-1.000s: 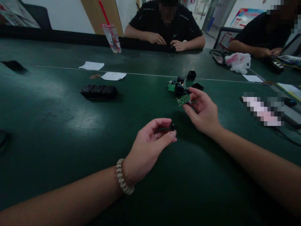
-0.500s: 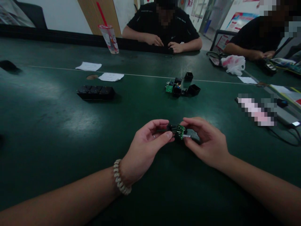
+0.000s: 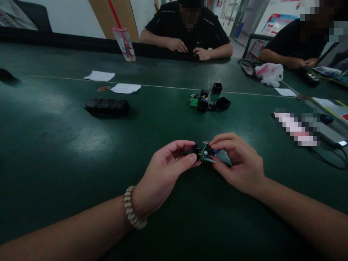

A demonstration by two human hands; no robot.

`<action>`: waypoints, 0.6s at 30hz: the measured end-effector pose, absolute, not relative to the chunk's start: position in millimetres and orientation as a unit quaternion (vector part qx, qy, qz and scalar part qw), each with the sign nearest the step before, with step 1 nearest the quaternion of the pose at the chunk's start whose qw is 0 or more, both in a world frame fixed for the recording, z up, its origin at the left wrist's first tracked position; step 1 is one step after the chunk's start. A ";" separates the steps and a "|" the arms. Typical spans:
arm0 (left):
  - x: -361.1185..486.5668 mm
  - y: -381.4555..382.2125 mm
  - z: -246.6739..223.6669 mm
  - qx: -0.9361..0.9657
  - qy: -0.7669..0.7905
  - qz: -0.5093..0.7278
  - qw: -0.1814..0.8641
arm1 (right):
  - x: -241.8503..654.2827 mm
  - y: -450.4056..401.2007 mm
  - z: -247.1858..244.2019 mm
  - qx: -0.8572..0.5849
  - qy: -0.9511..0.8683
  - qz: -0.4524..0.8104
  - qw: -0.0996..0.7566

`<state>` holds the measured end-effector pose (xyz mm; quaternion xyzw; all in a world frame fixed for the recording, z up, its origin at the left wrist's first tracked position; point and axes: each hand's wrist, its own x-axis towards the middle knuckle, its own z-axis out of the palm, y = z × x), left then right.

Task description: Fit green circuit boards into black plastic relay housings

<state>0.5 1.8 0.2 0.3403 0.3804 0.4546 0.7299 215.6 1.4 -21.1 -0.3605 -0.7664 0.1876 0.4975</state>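
Between my two hands is a small green circuit board (image 3: pixel 204 151) with parts mounted on it, seen nearly edge-on. My left hand (image 3: pixel 171 163) pinches a small black plastic piece (image 3: pixel 194 149) that touches the board's left side. The fingertips of my right hand (image 3: pixel 237 159) close on the components at the board's right side, where blue and black bits and a pale metal pin show. I cannot tell whether the black piece and the board are joined. A beaded bracelet (image 3: pixel 133 208) circles my left wrist.
Ahead lie loose black housings (image 3: pixel 223 103) and another small green board (image 3: pixel 194 102). A black block (image 3: pixel 107 107) sits to the left, near paper slips (image 3: pixel 125 88). Farther off are a cup with a straw (image 3: pixel 124 43), a plastic bag (image 3: pixel 270 74) and two people at the table.
The circuit board has turned in my fingers, from showing its soldered face to nearly edge-on, with its components visible. My left hand has shifted slightly left.
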 end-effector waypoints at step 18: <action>-0.7 1.1 0.4 0.323 0.373 0.451 0.743 | 224.8 17.0 -23.1 -0.329 -0.501 0.633 0.490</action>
